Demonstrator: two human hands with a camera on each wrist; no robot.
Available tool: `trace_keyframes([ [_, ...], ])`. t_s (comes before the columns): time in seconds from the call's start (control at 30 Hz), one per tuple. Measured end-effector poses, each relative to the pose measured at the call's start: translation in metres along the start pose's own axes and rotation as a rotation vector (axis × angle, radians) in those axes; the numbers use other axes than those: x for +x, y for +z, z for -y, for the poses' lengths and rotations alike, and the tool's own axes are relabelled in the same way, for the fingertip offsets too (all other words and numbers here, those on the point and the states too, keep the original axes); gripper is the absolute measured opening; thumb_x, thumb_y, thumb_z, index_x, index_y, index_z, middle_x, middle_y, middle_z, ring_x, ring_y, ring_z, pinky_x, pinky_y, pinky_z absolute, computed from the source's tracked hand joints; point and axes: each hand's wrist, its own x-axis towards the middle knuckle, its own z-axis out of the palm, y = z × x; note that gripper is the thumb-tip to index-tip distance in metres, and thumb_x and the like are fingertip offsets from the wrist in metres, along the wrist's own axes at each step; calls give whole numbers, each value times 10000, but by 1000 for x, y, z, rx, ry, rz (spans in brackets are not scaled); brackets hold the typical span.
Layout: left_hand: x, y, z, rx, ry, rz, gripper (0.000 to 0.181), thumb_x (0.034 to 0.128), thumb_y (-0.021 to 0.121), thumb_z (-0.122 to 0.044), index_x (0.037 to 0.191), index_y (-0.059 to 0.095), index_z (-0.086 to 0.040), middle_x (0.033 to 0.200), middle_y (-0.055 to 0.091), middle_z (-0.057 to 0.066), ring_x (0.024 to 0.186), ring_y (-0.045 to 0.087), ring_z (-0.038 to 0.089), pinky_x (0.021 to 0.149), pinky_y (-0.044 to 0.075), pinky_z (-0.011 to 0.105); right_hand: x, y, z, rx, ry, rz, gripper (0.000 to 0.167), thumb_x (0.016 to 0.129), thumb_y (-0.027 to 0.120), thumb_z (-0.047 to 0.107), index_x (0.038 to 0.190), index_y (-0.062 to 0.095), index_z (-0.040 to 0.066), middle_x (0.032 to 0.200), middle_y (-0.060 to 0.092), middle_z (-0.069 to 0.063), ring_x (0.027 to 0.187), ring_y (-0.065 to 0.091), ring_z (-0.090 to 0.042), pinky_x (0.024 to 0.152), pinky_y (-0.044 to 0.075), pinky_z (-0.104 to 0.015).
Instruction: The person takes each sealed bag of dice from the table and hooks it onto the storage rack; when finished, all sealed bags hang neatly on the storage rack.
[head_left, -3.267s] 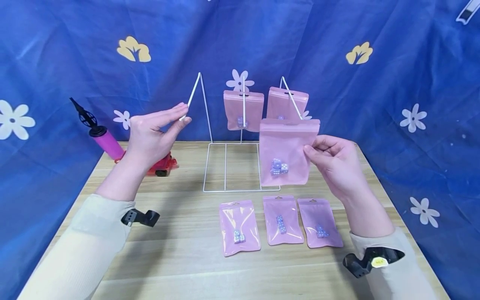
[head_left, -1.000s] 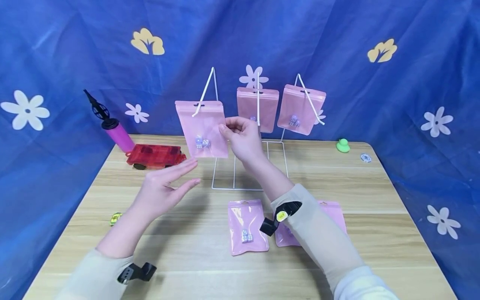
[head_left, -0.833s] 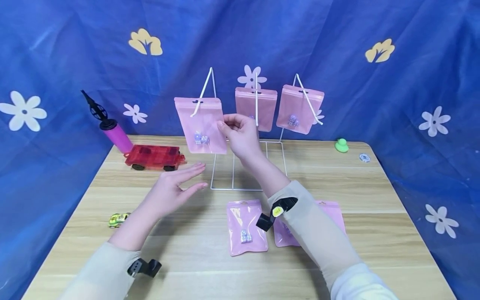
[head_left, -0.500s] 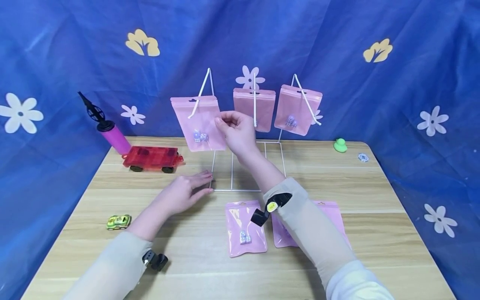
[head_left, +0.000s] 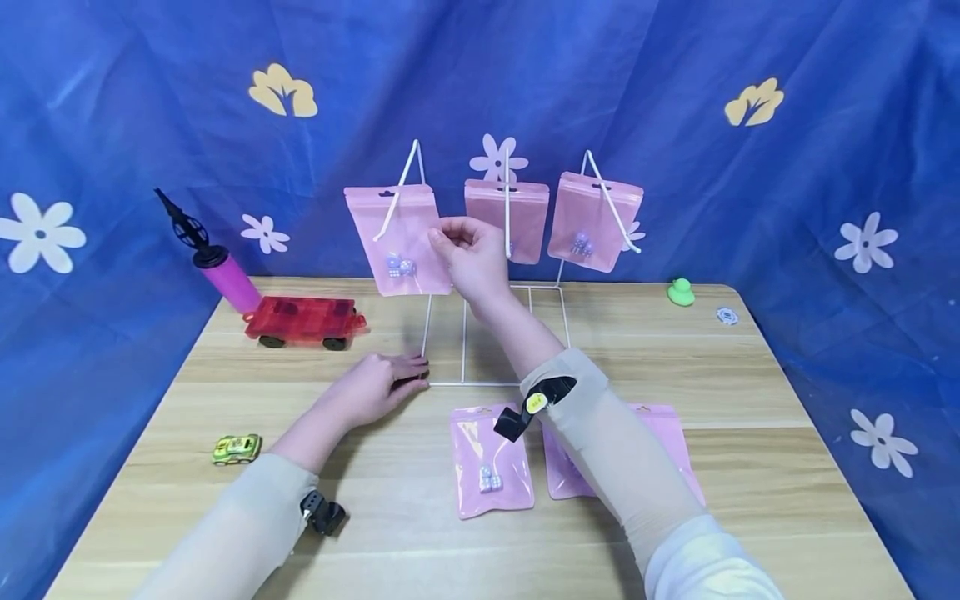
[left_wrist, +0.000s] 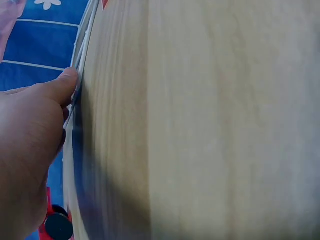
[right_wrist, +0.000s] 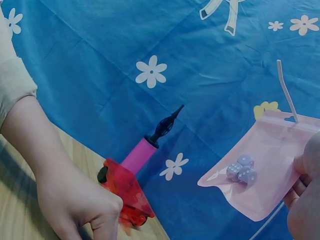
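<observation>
Bag (head_left: 411, 233): pink, flat, see-through, slightly glossy; darker zip strip across the top, slot-shaped hanging hole above it; lower edge creased and curling in the right wrist view; dice (right_wrist: 242, 170) lie clustered inside, pale lilac with white pips, at least three visible.

Position: bag is up off the table (head_left: 757, 467), on the left prong (head_left: 405, 167) of the white wire rack (head_left: 464, 342); prong passes through the hole, its free end on the near side of the bag; bag tilts slightly, lower edge toward the right.

Right hand (head_left: 476, 262): thumb and fingers pinch the bag's right edge, about midway down; most of the bag extends left of the fingertips, dice to the left of and slightly below them, not touched; remaining fingers curl behind the thumb, partly hidden.

Left hand (head_left: 378, 387): low at the near left corner of the rack's base, thumb and fingers pinching the wire; fingertips partly hidden in the left wrist view; well apart from the bag, which is above and farther off.

Others: middle bag (head_left: 528, 218) and right bag (head_left: 583, 218) hang on the other two prongs; near left bag (head_left: 491, 446) lies flat on the table, near right bag (head_left: 667, 433) beside it, partly covered by the right sleeve (head_left: 633, 462).
</observation>
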Motion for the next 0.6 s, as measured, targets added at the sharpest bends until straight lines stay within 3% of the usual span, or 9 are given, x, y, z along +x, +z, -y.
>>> trace_keyframes([
  [0.2,-4,4,2,-41,-14,-23,273,992,776,-185,1205,796,-15,1289,722,172,1227,679,351,1044,534,502,4,1,-2,17,-15,-2,128,975,715,-74,1085,724,-139,942,739,-159,777,630,-87,690,537,-193],
  [0.43,-2,6,2,-118,-96,-16,279,978,799,-179,1199,795,-9,1299,713,159,1244,668,329,1053,524,492,10,2,-6,-2,-22,-35,127,974,725,-58,1077,730,-132,941,743,-158,777,630,-81,694,539,-196],
  [0.6,-1,6,1,-146,-120,-22,276,968,808,-159,1192,791,2,1288,713,160,1244,664,331,1063,514,489,15,3,-7,7,-36,-54,127,981,709,-60,1076,720,-143,916,721,-127,783,618,-76,704,534,-189],
])
